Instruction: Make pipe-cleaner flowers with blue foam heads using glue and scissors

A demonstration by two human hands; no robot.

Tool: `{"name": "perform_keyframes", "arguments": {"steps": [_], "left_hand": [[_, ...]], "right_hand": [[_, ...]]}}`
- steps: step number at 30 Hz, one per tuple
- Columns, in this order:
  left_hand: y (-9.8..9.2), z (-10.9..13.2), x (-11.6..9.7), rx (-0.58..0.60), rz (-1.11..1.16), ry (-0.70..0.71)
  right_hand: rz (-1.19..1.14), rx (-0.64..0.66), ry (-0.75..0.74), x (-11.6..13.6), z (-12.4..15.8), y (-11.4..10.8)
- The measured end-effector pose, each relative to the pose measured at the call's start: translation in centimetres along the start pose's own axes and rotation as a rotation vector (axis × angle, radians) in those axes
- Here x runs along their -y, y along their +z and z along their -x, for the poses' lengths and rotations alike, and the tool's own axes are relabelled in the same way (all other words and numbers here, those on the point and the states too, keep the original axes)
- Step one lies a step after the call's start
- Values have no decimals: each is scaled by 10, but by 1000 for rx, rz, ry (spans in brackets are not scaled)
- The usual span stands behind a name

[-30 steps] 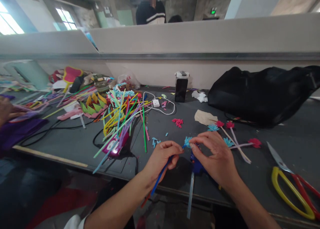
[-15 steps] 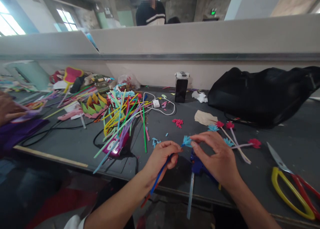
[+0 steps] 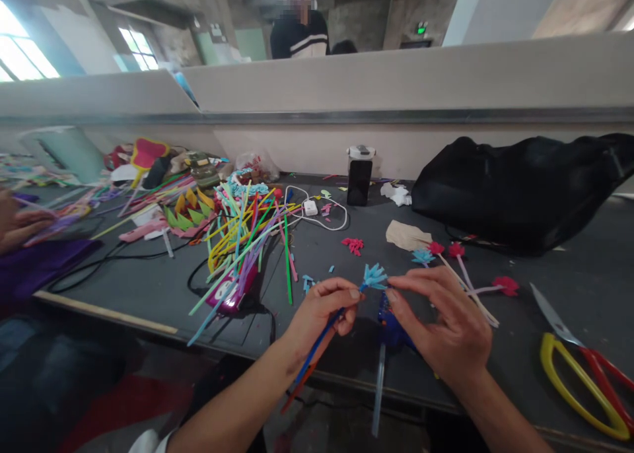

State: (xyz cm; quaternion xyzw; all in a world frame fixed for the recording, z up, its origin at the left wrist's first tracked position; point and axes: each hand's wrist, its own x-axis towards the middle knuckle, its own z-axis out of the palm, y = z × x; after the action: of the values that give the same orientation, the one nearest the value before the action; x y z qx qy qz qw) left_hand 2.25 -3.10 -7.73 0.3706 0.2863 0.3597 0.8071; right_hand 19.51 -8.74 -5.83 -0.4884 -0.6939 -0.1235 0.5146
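Observation:
My left hand [image 3: 321,317] pinches a dark blue stem [image 3: 313,357] just below its light blue fringed flower head [image 3: 375,277]. The stem slants down across the palm, with an orange strip beside its lower end. Close to the right side of the flower is my right hand [image 3: 448,321], thumb and forefinger slightly apart and nothing visible between them. A blue glue gun [image 3: 391,324] lies partly hidden under the right hand, a clear glue stick [image 3: 379,390] poking out of it past the table edge. Finished-looking red flowers [image 3: 505,286] and a light blue flower [image 3: 422,257] lie beyond the right hand.
Large scissors [image 3: 584,374] lie at the right, before a black bag [image 3: 515,195]. A phone [image 3: 358,182] leans upright at the back. Red snippets [image 3: 352,245] and blue snippets [image 3: 308,282] dot the table. Colourful pipe cleaners [image 3: 247,242] are heaped left, near another person's hand [image 3: 24,225].
My right hand has drawn back a little to the right from the flower head, which shows more fully and looks more spread. My left hand keeps its pinch on the stem.

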Motion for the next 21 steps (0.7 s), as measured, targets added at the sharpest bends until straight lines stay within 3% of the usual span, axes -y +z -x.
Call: {"name": "perform_keyframes", "arguments": {"steps": [4,8,11,15,21], "left_hand": [[-1,0,0,-18,22,-33],[-5,-2,-8,-100,33,11],[-12,-4,-18,-191,26,116],[-22,-7,-27,-287,53,216],[-28,-7,-29,-350,24,305]], "right_hand": [[23,-50,-5,2,1,0],[47,-29,145,-4,5,9],[45,187,261,-11,12,20],[82,421,283,-12,17,35],[280,727,244,-7,-11,73]]}}
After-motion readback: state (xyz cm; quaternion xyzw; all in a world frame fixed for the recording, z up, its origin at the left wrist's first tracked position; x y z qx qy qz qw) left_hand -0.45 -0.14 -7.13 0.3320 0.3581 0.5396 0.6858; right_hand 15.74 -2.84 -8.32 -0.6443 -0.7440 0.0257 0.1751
